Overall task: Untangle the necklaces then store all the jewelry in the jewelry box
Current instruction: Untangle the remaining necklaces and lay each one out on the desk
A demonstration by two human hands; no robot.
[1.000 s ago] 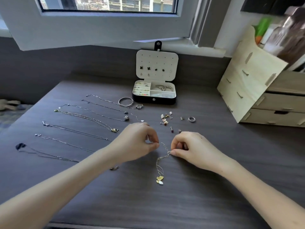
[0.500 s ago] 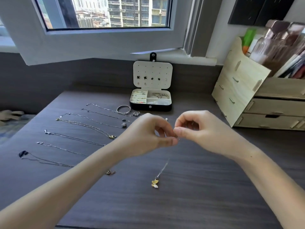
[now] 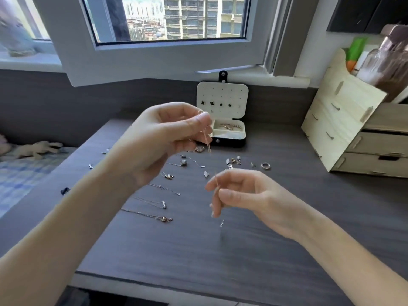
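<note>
Two hands are pinching one chain [image 3: 208, 148] before the jewelry box [image 3: 229, 143]: left hand [image 3: 167, 133] higher, right hand [image 3: 242, 195] lower. The box is standing open, holding a bracelet [image 3: 229, 127]; the desk [image 3: 198, 250] is stretching broadly in front of it.

Nothing in the view can be read: no text, label, brand, number or sign. The packets [image 3: 386, 62] standing in the wooden organiser [image 3: 340, 120] at the right are too blurred to show any print. The open lid of the jewelry box [image 3: 221, 96] shows no legible mark.
</note>
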